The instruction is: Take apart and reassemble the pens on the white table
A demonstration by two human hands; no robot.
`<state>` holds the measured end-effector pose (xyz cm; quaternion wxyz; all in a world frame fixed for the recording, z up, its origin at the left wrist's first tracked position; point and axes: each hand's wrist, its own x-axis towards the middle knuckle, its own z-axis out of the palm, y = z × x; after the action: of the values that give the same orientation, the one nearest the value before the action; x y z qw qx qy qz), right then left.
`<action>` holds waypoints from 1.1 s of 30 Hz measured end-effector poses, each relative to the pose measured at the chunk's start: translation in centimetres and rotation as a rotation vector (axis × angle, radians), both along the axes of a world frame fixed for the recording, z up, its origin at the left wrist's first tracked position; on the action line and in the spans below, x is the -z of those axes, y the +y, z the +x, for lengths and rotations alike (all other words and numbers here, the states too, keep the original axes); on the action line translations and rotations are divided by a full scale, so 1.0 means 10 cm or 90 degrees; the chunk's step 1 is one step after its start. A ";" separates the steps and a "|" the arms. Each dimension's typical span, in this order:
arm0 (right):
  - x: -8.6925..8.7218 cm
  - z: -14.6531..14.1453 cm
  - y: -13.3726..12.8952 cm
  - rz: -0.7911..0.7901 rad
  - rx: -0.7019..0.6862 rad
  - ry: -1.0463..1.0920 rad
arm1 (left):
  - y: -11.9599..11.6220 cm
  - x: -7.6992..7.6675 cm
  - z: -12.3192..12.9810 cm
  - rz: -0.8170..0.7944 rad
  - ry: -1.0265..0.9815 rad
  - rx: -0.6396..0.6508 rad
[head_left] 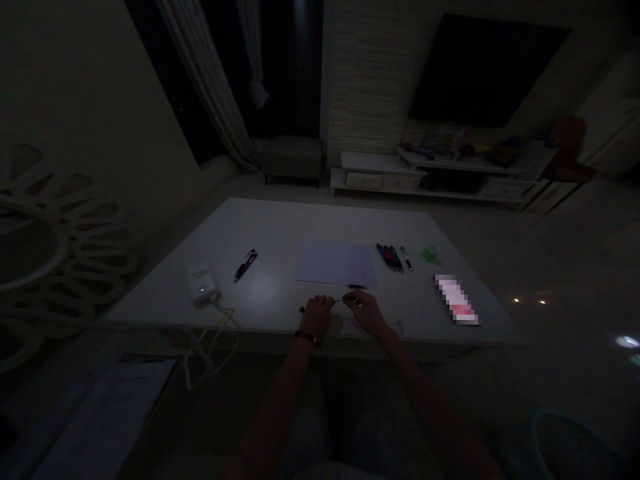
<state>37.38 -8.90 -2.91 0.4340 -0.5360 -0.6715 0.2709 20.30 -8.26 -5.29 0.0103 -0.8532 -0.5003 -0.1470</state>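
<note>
Near the front edge of the white table (pixel 265 230), my left hand (pixel 319 316) is closed on a dark pen part (pixel 302 309), whose end shows left of the fingers. My right hand (pixel 364 311) pinches another small dark pen piece (pixel 357 303). A thin dark tip shows between the two hands. Just beyond my right hand lies a black cap-like piece (pixel 357 287), at the lower edge of a white paper sheet (pixel 333 263). Several coloured pens (pixel 390 258) lie side by side right of the paper, with a separate pen (pixel 407 259) beside them.
Dark pens (pixel 246 266) lie at the left. A white device (pixel 203 283) with cables sits at the left edge. On the right are a green object (pixel 429 253) and a phone (pixel 457 299) with a blurred screen. A small clear object (pixel 399 326) lies near the front edge.
</note>
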 end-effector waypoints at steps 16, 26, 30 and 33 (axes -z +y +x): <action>-0.04 -0.01 0.03 -0.019 -0.012 -0.015 | -0.01 -0.03 0.00 -0.015 0.012 0.006; -0.03 -0.07 0.06 -0.030 -0.065 -0.029 | 0.00 0.01 -0.01 -0.022 0.000 0.024; -0.03 -0.16 0.12 -0.090 -0.073 0.037 | 0.02 0.03 -0.01 -0.033 -0.003 0.034; -0.02 -0.21 0.14 -0.143 -0.047 0.095 | 0.02 0.04 -0.01 -0.023 -0.007 0.033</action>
<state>35.27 -7.48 -2.70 0.4096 -0.5345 -0.6221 0.3993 20.25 -8.06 -5.65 -0.0117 -0.8650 -0.4808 -0.1432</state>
